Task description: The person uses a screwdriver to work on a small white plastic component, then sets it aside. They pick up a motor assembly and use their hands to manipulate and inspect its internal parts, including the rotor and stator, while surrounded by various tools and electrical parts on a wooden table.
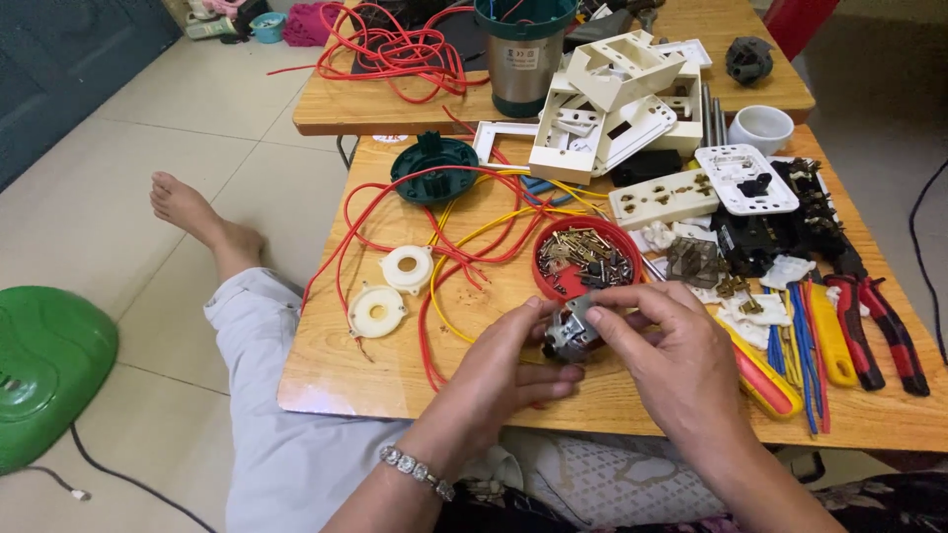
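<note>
Both hands on one piece. My left hand (pixel 509 360) cups a small grey metal-and-plastic switch mechanism (pixel 569 334) from below, fingers closed round it; my right hand (pixel 671 345) pinches its top edge between thumb and forefinger. The piece sits above the near edge of the low wooden table (pixel 326 365), between my two palms.

Progress, as judged from the layout: disassembly looks well along. Just beyond my fingers, a red round plastic lid (pixel 583 259) holds a heap of small brass and steel contacts and screws. Further out lie cream plastic socket plates and housings (pixel 617 99), opened and stacked. The mechanism in hand appears to be in one piece, so I'd say this one is not finished.

To the left of my left hand: two white round plastic discs (pixel 393 286) and loops of red and yellow insulated wire (pixel 454 232). To the right of my right hand: red-handled pliers (pixel 879 326) and a yellow-and-red screwdriver (pixel 770 380).

Room: pale tiled floor, a green plastic dome-shaped object (pixel 49 365) far left. I sit on the floor, one bare foot (pixel 193 212) stretched out.
</note>
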